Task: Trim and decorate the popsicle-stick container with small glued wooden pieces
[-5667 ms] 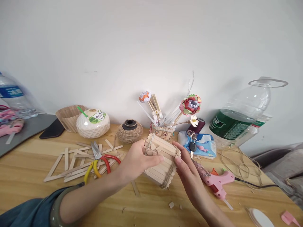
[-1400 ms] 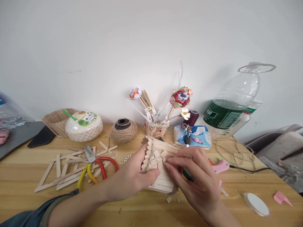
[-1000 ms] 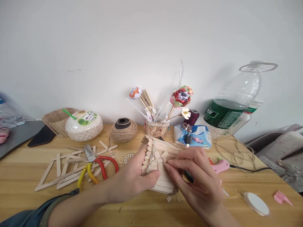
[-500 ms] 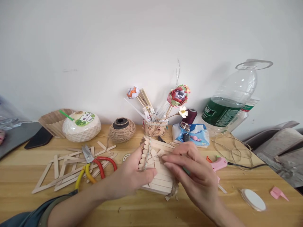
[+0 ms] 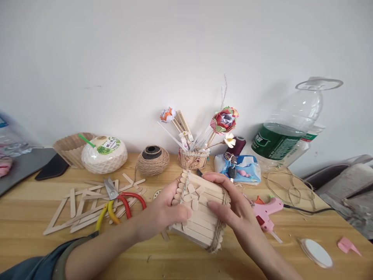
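A box-like piece made of wooden craft sticks (image 5: 201, 223) is held tilted above the table, between both hands. Small wood petals (image 5: 194, 204) form a flower shape on its face. Silvery trim runs along its left end, and twine wraps its right end. My left hand (image 5: 166, 212) grips the left end, thumb on the face below the petals. My right hand (image 5: 233, 206) clasps the right side, its thumb on the face beside the petals and its fingers over the upper edge.
Scissors (image 5: 116, 198) lie on loose craft sticks (image 5: 72, 203) at left. Behind stand a twine spool (image 5: 153, 160), a white coconut (image 5: 105, 154) and a flower holder (image 5: 194, 158). At right are a pink glue gun (image 5: 268, 213), a large bottle (image 5: 279, 136) and white discs (image 5: 316, 252).
My right hand has gone from pinching at the petals to clasping the right side of the stick piece. The twine-wrapped end now shows more fully. The view has shifted slightly.
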Demonstrator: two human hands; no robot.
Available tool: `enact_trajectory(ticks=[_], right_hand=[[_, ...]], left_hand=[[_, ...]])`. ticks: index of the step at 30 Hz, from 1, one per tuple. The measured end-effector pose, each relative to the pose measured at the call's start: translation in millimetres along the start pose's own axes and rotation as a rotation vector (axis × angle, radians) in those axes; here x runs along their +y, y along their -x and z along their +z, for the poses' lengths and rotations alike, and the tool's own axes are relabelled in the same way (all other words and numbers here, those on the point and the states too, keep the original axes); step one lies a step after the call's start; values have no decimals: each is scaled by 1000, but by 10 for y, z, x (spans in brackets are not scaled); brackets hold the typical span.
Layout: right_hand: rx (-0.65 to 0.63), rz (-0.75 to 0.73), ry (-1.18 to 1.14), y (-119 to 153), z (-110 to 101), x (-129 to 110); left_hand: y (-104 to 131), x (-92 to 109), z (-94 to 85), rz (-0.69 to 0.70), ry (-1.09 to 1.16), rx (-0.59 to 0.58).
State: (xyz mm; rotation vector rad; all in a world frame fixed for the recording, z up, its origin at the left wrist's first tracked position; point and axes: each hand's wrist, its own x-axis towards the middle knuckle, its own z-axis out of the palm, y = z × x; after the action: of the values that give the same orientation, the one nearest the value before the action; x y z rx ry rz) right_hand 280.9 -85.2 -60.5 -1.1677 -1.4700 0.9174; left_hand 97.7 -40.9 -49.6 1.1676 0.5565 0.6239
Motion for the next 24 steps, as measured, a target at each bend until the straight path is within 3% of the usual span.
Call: enact_trajectory(ticks=[5, 11, 17, 24], right_hand=[[-10, 38, -32, 14, 27, 11], [-18, 58, -48, 22, 64, 15], [0, 15, 2, 33, 74, 23], [13, -15, 24, 26, 87, 16]], left_hand=[[22, -22, -11, 36, 26, -62], [22, 5, 5, 50, -106, 46], [3, -8, -1, 119, -146, 49], [15, 46, 57, 98, -218, 77]])
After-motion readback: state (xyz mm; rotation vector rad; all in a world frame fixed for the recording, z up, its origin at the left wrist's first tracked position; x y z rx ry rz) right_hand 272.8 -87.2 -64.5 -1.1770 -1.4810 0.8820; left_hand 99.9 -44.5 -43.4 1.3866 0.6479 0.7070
